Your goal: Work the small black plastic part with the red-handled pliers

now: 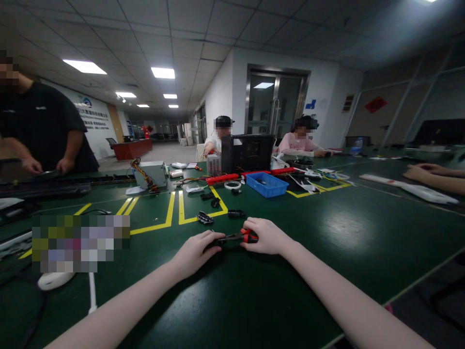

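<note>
My right hand [267, 236] is closed round the red and black handles of a pair of pliers [249, 236], whose jaws point left. Facing it, my left hand [199, 249] pinches a small black piece [220, 240] that meets the jaws' tips; what kind of piece it is does not show. Both hands are just above the green table [232, 300]. Beyond them lie a black part [237, 213] and another black part with pale markings [205, 217].
A blue bin [267, 185] stands past my right hand. Further back are a black computer case [252, 152], a power supply [150, 174] with coloured wires and red strips [222, 179]. A white fan-like thing [410, 188] lies right. Several people are around the table; one person's hands [423, 172] rest at right.
</note>
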Available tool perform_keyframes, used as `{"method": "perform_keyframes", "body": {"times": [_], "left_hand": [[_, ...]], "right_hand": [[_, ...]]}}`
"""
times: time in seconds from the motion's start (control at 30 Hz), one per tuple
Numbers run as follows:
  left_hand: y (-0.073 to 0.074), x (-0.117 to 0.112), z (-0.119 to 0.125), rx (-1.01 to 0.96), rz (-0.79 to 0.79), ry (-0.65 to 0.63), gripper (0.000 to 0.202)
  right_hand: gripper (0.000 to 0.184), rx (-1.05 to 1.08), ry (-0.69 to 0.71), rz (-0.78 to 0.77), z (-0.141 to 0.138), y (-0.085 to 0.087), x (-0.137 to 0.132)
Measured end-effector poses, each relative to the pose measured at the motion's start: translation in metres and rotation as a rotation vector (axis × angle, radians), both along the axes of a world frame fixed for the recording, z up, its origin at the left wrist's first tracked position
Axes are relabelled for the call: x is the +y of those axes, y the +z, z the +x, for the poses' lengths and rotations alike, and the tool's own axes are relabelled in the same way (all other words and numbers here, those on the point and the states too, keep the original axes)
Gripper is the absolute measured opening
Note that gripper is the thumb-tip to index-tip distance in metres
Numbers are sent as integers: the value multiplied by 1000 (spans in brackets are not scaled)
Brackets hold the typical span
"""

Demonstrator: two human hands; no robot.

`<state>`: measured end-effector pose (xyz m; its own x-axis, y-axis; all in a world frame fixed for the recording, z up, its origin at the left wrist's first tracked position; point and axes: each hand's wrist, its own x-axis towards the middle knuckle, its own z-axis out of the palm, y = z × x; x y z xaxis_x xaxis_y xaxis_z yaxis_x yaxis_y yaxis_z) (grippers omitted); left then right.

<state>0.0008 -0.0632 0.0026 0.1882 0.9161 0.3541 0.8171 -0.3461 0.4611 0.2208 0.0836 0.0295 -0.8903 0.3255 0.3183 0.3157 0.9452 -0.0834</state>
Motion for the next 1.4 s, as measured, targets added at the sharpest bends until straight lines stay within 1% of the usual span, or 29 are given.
{"method": "perform_keyframes", "body": {"times": [0.23,0.4,0.57,0.73,1.03,1.4], "left_hand": [[1,-1,0,-22,-42,10,33],[-2,1,-1,-10,-31,4,37],[-2,1,-1,-2,-25,4,35],[-2,-1,-1,5,-14,35,34],[-1,-1,0,-1,-64,63,34],[0,-1,1,-28,-91,64,35]], "right_hand": [[28,26,8,56,0,-2,3],[29,58,4,38,0,-3,7],[28,61,21,43,1,-2,7],[27,30,12,62,-1,0,3],[27,-13,-4,70,-1,-1,2],[29,22,8,87,-1,-2,4]]}}
